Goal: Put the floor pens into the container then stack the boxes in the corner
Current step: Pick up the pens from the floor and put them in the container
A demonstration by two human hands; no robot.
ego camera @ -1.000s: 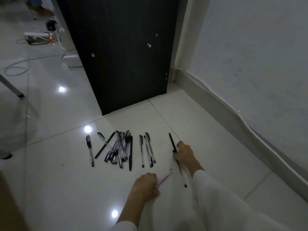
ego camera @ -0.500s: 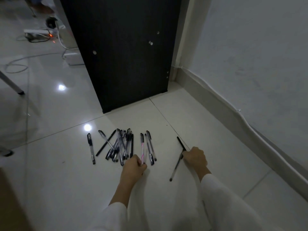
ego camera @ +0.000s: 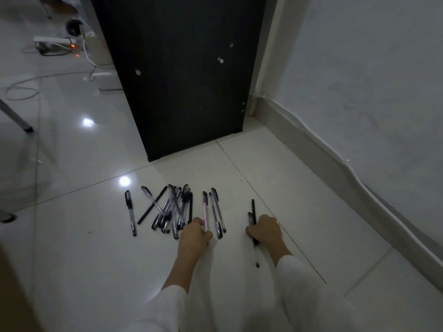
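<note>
with the left hand pinching the pink pen and the right hand gripping black pens, best rake the loose pile on the floor into one bundle first.

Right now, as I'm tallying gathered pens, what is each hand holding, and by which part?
Left hand pinches the pink-striped clear pen at its near end. Right hand grips black pens, apparently two, around mid-length.

Long white sleeves, bare hands.
</note>
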